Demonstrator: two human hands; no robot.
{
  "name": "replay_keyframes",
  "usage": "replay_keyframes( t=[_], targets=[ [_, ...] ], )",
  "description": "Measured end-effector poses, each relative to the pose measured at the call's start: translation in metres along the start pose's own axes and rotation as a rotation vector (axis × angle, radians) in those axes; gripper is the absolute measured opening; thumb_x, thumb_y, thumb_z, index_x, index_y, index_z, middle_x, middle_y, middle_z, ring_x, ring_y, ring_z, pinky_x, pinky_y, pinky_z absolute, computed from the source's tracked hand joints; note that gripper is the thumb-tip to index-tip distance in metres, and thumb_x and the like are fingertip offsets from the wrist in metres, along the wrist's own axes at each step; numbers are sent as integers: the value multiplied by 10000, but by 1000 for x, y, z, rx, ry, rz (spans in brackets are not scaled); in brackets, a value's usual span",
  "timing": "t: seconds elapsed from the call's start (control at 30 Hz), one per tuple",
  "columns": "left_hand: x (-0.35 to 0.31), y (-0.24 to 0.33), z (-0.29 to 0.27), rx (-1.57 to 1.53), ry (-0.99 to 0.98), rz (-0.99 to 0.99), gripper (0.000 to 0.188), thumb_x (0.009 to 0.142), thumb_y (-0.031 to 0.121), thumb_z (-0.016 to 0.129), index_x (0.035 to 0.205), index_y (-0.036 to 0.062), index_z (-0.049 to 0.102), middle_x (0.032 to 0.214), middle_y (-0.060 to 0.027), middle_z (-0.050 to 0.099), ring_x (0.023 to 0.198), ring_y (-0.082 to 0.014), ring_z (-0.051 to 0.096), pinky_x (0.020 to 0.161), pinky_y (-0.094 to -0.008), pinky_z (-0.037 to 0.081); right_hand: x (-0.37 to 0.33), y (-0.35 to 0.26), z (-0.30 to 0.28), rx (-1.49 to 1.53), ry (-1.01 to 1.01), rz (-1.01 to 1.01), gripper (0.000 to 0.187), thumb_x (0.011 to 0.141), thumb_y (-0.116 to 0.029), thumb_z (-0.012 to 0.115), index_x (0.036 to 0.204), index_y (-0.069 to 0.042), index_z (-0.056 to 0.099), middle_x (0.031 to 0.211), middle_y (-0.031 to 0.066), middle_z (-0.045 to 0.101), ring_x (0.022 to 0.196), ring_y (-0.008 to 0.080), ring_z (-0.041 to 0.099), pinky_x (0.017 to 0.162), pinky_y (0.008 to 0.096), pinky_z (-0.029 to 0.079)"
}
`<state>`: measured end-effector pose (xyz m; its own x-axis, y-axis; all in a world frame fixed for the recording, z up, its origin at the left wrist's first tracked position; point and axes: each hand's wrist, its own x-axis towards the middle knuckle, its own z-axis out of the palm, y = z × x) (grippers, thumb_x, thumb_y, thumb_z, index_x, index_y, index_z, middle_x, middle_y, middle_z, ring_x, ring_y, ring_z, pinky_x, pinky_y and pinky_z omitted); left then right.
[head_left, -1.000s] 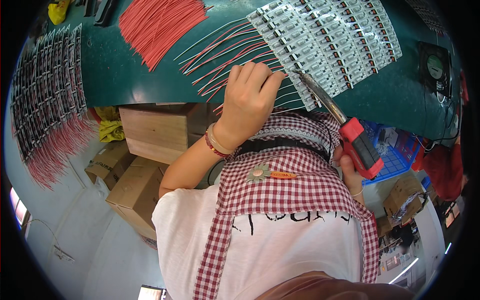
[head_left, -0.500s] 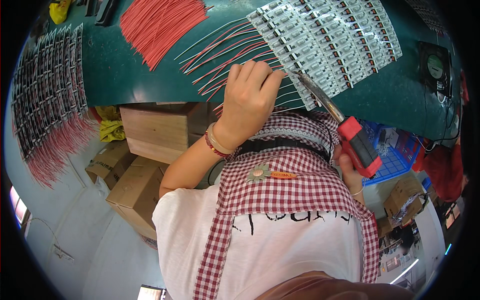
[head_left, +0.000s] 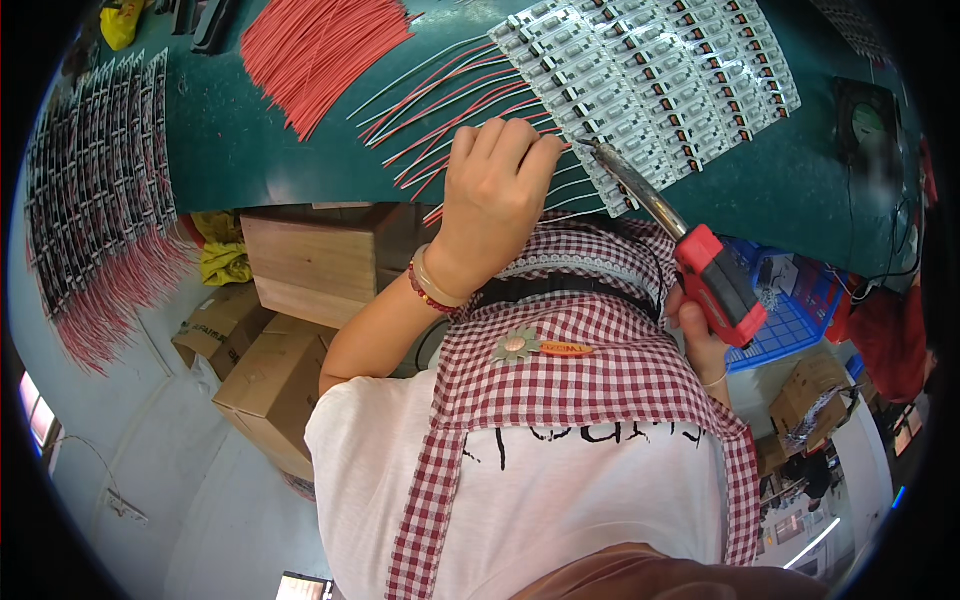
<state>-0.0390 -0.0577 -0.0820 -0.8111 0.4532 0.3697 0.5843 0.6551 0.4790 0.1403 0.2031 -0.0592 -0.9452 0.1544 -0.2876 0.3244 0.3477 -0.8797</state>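
Note:
A panel of small white circuit boards [head_left: 655, 85] lies on the green worktable [head_left: 240, 165], with red and white wires [head_left: 425, 115] sticking out from its left edge. My left hand [head_left: 497, 185] is closed in a pinch over that edge, holding a red wire [head_left: 562, 149] whose end reaches the boards. The red and black handle of a soldering iron [head_left: 715, 280] is gripped in my right hand [head_left: 703, 342], which is partly hidden behind it. The iron's metal tip rests at or just over the panel's edge, close to my left fingertips; contact cannot be made out.
Loose red wires [head_left: 320, 55] form a pile behind my left hand. More wired boards [head_left: 100, 170] hang over the table's left side. A round black device [head_left: 868, 130] stands at the right. Below are cardboard boxes [head_left: 270, 370], a wooden box [head_left: 310, 255] and a blue basket [head_left: 790, 300].
My left hand has shifted slightly to the left and up, and the panel has moved a little the same way. The iron's handle has tilted marginally; its tip stays by the panel's edge.

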Motion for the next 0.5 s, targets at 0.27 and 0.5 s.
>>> replay_keyframes(
  t=[0.27, 0.5],
  targets=[
    [1, 0, 1, 12, 2, -5, 174, 777, 28, 754, 923, 68, 668, 810, -31, 553, 758, -219, 546, 665, -357, 386, 4, -1, 1, -97, 0, -66, 248, 817, -95, 749, 1053, -20, 726, 1009, 122, 725, 886, 274, 716, 765, 350, 557],
    [7, 4, 5, 0, -2, -4, 161, 784, 33, 743, 919, 77, 667, 819, -37, 562, 769, -225, 554, 674, -366, 388, 14, -36, -20, 348, 167, -56, 638, 941, -471, 641, 1290, 43, 496, 687, 60, 569, 523, 109, 486, 509, 252, 401]
  ],
)
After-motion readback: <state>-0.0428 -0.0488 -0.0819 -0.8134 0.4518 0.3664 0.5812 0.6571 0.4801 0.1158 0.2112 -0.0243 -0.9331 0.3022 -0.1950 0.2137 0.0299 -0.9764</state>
